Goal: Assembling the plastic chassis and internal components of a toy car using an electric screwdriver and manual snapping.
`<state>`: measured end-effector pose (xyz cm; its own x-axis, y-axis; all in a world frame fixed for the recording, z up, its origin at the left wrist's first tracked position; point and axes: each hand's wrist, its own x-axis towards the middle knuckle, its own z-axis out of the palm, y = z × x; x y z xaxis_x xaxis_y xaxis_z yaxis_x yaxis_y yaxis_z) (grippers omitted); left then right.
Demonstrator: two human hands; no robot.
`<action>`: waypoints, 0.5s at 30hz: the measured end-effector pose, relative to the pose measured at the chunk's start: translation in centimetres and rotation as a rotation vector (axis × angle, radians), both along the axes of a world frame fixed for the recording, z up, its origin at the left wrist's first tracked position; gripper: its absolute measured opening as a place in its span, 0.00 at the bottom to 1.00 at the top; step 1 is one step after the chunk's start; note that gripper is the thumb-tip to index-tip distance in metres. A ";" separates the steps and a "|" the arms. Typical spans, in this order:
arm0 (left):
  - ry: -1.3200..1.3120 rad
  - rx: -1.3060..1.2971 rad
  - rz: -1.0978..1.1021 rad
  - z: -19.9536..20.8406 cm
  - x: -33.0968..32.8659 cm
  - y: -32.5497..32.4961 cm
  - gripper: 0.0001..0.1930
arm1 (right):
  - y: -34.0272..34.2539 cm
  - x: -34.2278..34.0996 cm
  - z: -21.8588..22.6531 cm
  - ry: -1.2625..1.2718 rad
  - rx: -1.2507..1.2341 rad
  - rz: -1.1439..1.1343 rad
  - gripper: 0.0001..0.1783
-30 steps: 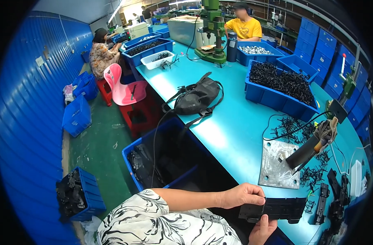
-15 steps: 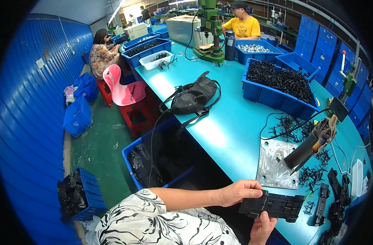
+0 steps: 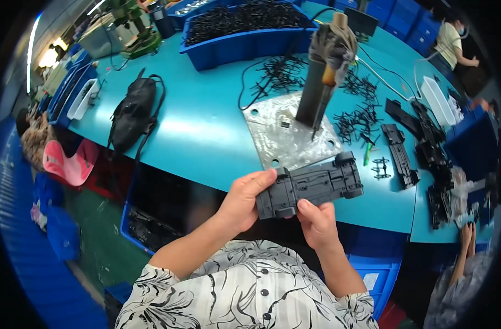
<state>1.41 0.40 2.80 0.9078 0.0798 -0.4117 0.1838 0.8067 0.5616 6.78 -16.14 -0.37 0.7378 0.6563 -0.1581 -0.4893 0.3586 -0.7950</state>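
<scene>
Between both hands I hold a black plastic toy car chassis (image 3: 316,185), tilted, with wheels at its corners and moulded ribs on the face I see. My left hand (image 3: 244,198) is closed on its left end, thumb on top near a wheel. My right hand (image 3: 319,223) grips the near long edge, thumb on the face and fingers hidden beneath. Just beyond the chassis lies a square metal plate (image 3: 275,137) with corner holes. A dark upright post (image 3: 311,93) stands on it, with a wrapped bundle at its top.
Small black parts (image 3: 355,123) are strewn beside the plate. More black chassis (image 3: 401,156) lie at right, near a co-worker's hands (image 3: 468,239). Farther back stands a blue bin (image 3: 245,46) full of black parts. A black bag (image 3: 134,112) rests on the table (image 3: 195,126) at left.
My view has swung right, bringing a co-worker at the right edge into sight. The chassis has been tilted and now shows its wheels; both hands still hold it.
</scene>
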 end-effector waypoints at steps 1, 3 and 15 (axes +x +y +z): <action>-0.011 0.031 0.005 -0.2 0.3 -0.2 0.16 | -0.2 0.2 -0.1 0.006 -0.008 -0.020 0.17; -0.016 0.056 -0.001 -0.5 1.2 -0.2 0.17 | -0.1 0.5 -0.2 0.017 0.002 -0.030 0.17; -0.007 0.138 -0.014 -1.6 6.9 0.4 0.18 | 0.6 5.3 -0.7 0.044 0.073 -0.105 0.15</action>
